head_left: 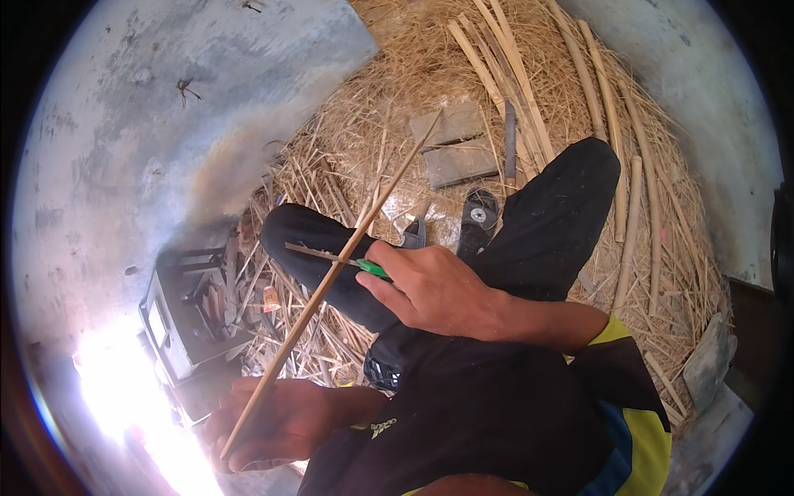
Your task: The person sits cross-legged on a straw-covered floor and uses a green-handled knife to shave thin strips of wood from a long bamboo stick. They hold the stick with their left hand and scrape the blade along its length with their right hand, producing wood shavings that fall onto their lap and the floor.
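Observation:
A long, thin bamboo strip (pixel 310 307) runs slantwise across my lap, from the lower left up toward the far middle. My left hand (pixel 273 422) is closed around its near end. In my right hand (pixel 438 285) is a small knife with a green handle (pixel 372 269), the fingers wrapped round it. The narrow knife blade (pixel 306 250) points left and crosses the strip above my bent left knee. Blade and strip look to be touching; which part of the edge bears on it I cannot tell.
A dark-bladed machete (pixel 510 140) lies beyond my feet, beside grey bricks (pixel 459 161) and split bamboo strips (pixel 517 74). Bamboo poles (pixel 612 124) lie on the right among shavings (pixel 405 58). An open-fronted box (pixel 178 331) stands left, near a bright glare and the grey wall (pixel 107 165).

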A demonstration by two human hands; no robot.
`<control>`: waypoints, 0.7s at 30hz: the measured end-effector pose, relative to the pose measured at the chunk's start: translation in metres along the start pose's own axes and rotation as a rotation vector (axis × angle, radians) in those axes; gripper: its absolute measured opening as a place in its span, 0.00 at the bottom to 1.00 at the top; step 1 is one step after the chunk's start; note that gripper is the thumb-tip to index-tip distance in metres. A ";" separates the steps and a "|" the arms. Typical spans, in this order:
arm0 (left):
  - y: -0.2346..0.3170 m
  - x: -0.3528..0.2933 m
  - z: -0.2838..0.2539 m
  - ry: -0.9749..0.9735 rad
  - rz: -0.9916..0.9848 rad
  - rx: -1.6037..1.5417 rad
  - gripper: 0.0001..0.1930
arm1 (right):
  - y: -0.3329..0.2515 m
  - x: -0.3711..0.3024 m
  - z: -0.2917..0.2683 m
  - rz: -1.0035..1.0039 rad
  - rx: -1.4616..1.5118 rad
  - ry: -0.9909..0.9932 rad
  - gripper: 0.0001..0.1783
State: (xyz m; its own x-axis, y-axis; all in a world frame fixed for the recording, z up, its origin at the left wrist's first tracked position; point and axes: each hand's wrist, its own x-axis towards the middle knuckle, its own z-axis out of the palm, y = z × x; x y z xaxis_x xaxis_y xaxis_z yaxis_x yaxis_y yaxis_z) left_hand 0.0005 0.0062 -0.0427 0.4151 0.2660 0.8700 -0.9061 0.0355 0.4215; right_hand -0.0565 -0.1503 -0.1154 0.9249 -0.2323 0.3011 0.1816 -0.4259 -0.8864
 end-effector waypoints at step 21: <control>-0.025 -0.033 0.017 -0.466 -0.333 0.234 0.30 | 0.028 -0.007 -0.004 0.128 -0.201 -0.021 0.11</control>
State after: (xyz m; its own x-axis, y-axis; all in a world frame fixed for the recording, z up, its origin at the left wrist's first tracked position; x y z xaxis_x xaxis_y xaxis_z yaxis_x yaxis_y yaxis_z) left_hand 0.0105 -0.0196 -0.0781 0.7122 -0.1733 0.6803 -0.7020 -0.1822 0.6885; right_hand -0.0589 -0.1642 -0.1411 0.9433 -0.2782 0.1810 -0.0061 -0.5598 -0.8286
